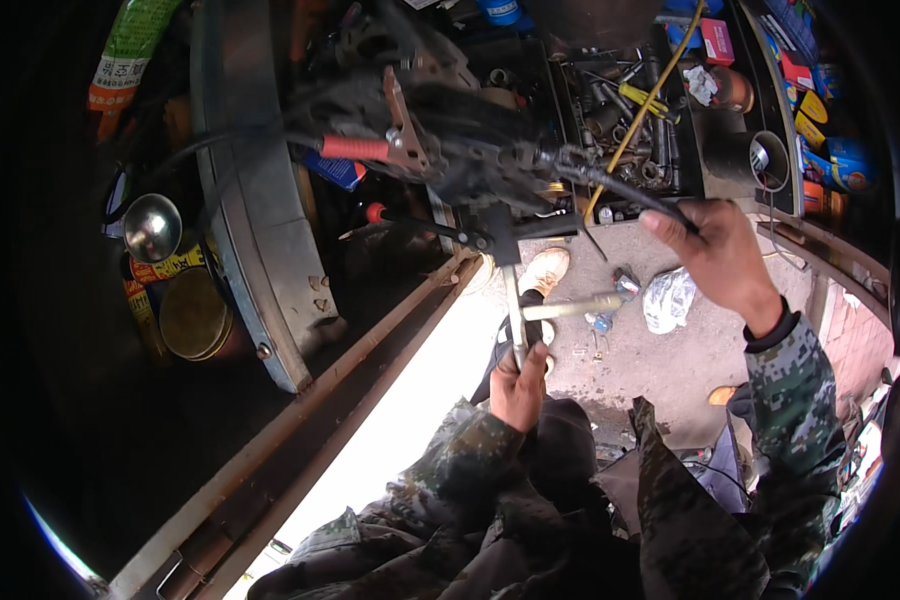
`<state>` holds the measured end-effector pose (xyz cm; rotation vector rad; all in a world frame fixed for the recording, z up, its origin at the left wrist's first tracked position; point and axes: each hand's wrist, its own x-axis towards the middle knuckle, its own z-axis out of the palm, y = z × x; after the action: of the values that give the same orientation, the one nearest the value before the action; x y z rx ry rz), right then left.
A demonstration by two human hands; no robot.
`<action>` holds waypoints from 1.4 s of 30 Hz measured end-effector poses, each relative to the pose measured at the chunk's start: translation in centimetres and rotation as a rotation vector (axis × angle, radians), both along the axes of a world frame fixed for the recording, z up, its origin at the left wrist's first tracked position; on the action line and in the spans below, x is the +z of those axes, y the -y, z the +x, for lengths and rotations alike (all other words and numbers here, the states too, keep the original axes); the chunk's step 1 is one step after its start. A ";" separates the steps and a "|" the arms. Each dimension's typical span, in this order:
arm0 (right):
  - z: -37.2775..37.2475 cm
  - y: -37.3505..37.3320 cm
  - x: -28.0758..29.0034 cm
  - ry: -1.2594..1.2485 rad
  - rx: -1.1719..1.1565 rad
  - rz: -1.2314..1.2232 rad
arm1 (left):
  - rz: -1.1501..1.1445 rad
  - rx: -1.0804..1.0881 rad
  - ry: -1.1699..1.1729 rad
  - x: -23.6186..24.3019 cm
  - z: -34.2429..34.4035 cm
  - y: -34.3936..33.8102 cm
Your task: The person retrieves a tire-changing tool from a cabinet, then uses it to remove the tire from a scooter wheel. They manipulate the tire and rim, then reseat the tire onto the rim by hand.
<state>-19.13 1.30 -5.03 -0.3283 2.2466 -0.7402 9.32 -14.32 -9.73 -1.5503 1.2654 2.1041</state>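
Left hand (517, 388), 5 o'clock of centre: fingers curled round metal bar (515, 310). Bar near centre, long axis close to 12–6, upper end pointing 12 at dark block (495, 236); joined or not, cannot tell. Right hand (718, 252), towards 3: fingers wrapped round black handle (638, 193), which lies at 2, long axis 10–4, far end pointing 10 into blurred metal assembly (470, 140); contact unclear. Tool tray (678, 182) beyond, between 1 and 2.

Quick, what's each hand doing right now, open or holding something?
Left hand: closed, holding a light metal bar.
Right hand: closed, holding a black handle.
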 end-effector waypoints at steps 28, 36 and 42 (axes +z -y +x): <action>-6.7 10.9 -9.4 -0.374 0.400 0.205 | 0.158 -0.601 0.008 6.0 7.0 1.8; 8.1 -5.7 -0.4 -0.298 -0.296 -0.119 | 0.102 -0.700 -0.074 4.7 12.1 3.3; 34.4 -18.8 6.1 -0.249 -0.872 -0.484 | -0.026 -1.032 -0.229 6.1 17.0 4.6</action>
<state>15.26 20.13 1.11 0.4033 2.3886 -1.7843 26.30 -18.94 -3.60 -0.4238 1.6581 1.5547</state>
